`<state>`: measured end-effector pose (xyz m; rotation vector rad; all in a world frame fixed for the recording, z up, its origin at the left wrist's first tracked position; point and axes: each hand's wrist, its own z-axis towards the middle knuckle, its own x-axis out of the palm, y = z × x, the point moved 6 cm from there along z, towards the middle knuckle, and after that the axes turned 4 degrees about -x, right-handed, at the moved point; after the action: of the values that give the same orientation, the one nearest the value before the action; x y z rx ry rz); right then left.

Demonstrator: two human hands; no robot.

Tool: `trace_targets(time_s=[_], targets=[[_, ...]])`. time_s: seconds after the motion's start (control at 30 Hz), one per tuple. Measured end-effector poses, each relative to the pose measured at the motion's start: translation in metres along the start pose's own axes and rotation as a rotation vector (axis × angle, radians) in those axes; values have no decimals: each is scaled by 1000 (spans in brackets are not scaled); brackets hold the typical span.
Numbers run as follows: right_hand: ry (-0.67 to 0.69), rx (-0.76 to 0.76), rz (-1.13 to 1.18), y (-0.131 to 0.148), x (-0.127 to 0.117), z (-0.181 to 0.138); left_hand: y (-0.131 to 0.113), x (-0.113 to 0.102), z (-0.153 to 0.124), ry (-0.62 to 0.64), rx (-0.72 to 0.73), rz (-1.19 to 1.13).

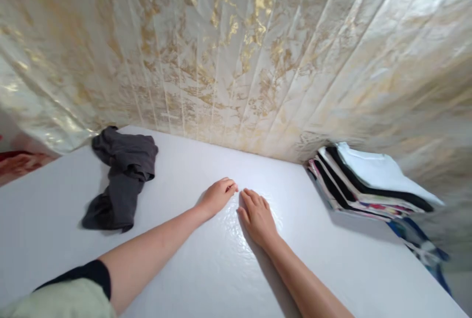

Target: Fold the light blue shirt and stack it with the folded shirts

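A person's two bare hands rest near the middle of a glossy white table (206, 274), close together but not touching. The left hand (217, 197) is loosely curled, its fingertips turned in toward the thumb, with nothing to be seen in it. The right hand (259, 219) lies palm down, fingers side by side and stretched forward, thumb a little apart; no object shows under it. Neither hand is clamped on anything.

To the left of the left hand, well apart from it, a crumpled dark grey cloth (129, 160) lies on the table, one bunched part toward the back edge and a narrower part trailing nearer the viewer. It is the loose thing nearest the left hand. Its shape cannot be told from the folds. Handling it well would probably mean taking it by two separate edges, one in each hand, shaking the creases loose and laying it flat on the bare tabletop before smoothing it with open palms.

To the right of the right hand, also well apart, stands a stack of folded clothes (368, 180), white on top. A blue cloth (424, 249) hangs by the table's right edge. Behind everything rises a pleated gold-and-white curtain (236, 52).
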<state>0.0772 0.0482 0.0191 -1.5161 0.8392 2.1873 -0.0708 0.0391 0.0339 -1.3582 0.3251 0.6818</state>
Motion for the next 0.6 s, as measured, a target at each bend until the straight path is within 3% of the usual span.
trace_targets(time_s=[0.2,0.37,0.47,0.53,0.6], targets=[[-56,12,44,-2,-16,4,5,5,7,-15,70,-2],[-91,-1,55,-4,-16,1,4,-15,3,-128,120,245],[-96,-7,68,-6,-17,1,18,-51,-5,-208,44,568],[-90,-8,78,-7,-18,0,36,-88,-13,-283,10,728],[-84,-3,86,-8,-19,0,64,-130,-22,-344,-64,742]])
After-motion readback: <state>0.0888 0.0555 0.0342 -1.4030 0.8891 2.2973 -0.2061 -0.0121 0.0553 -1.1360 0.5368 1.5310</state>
